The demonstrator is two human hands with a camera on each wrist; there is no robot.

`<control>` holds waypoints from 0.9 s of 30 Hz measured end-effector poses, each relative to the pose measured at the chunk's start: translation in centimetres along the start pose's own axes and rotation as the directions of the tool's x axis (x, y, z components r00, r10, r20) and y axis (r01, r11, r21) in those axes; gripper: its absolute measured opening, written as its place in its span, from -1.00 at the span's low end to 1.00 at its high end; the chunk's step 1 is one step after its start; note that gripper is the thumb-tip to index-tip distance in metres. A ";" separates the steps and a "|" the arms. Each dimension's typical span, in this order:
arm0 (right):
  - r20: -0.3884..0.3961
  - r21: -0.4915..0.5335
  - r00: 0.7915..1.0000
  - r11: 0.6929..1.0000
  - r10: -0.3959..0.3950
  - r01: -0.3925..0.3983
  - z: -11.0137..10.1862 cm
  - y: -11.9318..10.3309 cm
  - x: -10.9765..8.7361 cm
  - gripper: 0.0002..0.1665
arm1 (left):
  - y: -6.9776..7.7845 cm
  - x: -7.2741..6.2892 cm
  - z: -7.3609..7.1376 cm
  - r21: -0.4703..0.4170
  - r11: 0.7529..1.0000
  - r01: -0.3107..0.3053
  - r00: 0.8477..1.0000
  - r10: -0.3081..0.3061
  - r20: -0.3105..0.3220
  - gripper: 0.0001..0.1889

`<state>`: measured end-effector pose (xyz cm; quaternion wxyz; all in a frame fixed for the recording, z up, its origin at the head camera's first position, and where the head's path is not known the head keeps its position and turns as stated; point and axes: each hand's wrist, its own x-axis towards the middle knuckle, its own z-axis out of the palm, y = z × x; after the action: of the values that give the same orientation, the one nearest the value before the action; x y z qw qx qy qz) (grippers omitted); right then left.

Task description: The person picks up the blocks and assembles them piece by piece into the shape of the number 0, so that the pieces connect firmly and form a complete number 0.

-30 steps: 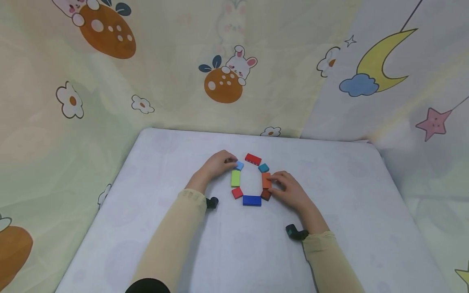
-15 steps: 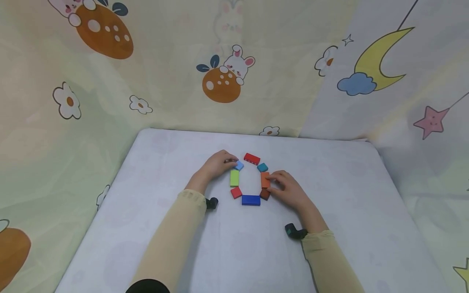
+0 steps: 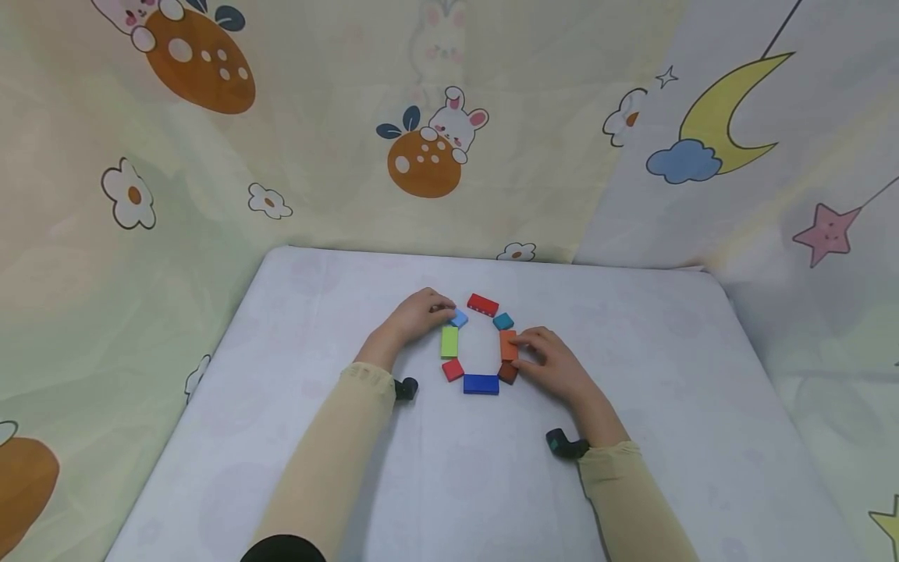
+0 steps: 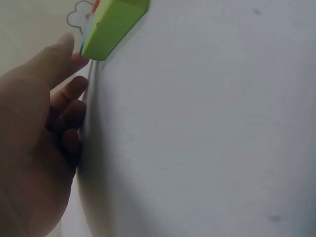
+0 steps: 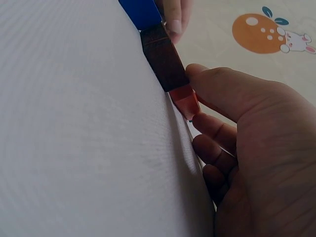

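Several coloured wooden-looking blocks form a ring on the white table. My left hand [image 3: 421, 314] pinches the light blue block [image 3: 460, 318] at the ring's upper left, its other fingers curled. Just below is the lime green block [image 3: 449, 343], whose end [image 4: 114, 29] looms large in the left wrist view and hides most of the light blue one. On the ring's right side, my right hand [image 3: 551, 361] touches the orange block [image 3: 508, 344] with its forefinger and the dark brown block [image 3: 507, 372] with its thumb. Both of these blocks lie end to end.
A long blue block [image 3: 481, 384] and a small red block [image 3: 453, 370] make up the near part of the ring. At the far side lie a red block [image 3: 483, 304] and a teal block [image 3: 503, 321]. A printed cloth backdrop [image 3: 323, 133] hangs behind the table [image 3: 435, 484].
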<state>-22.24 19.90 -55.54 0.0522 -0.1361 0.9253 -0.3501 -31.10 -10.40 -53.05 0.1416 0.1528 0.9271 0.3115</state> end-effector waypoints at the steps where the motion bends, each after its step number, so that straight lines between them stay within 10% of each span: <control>1: 0.000 -0.003 1.000 1.000 0.000 0.000 0.0 0.1 0.0 -0.54 | 0.1 0.1 0.0 -0.001 1.000 0.006 1.000 -0.006 0.005 -0.61; 27: -0.005 -0.014 0.999 0.999 -0.041 0.041 0.1 0.5 0.2 -0.55 | 4.0 4.5 -0.4 0.119 0.992 -0.040 0.992 0.025 0.126 -0.53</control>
<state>-22.51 20.20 -55.95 0.0414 -0.1543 0.9250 -0.3449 -34.59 -5.93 -51.03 0.1845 0.1953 0.9311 0.2467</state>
